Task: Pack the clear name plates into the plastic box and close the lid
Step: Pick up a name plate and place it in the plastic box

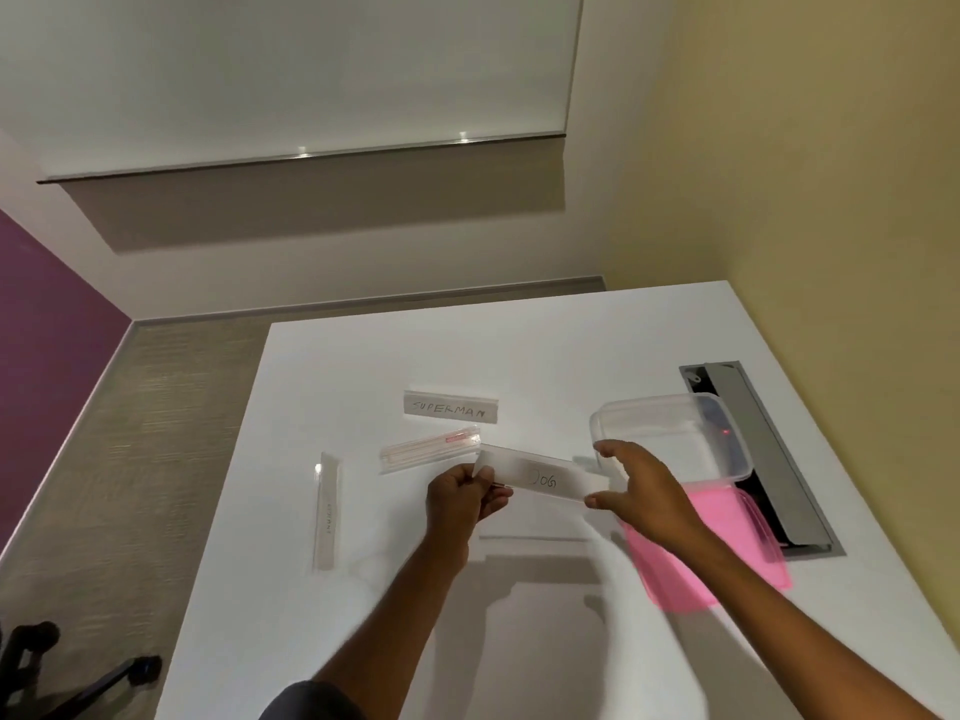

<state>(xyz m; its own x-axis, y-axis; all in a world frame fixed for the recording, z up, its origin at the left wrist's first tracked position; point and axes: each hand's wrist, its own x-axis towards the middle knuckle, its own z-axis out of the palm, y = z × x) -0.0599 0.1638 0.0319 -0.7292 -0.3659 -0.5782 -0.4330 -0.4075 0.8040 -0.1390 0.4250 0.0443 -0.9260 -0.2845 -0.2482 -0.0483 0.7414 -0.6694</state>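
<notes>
My left hand [462, 498] pinches the left end of a clear name plate marked "DOG" [540, 478], held above the white table [363, 589]. My right hand [641, 488] reaches to its right end, thumb and fingers spread around that end. The clear plastic box [670, 433] stands open just behind my right hand. Its pink lid [727, 558] lies on the table in front of the box, partly under my right forearm. Three more plates rest on the table: "SUPERMAN" [450, 407], one with red marks [428, 450], and one lying lengthwise at left [327, 511].
A grey cable hatch [779, 459] is set into the table at the right, behind and beside the box. The table's left edge drops to carpeted floor. A chair base [78, 672] shows at the lower left. A yellow wall runs along the right.
</notes>
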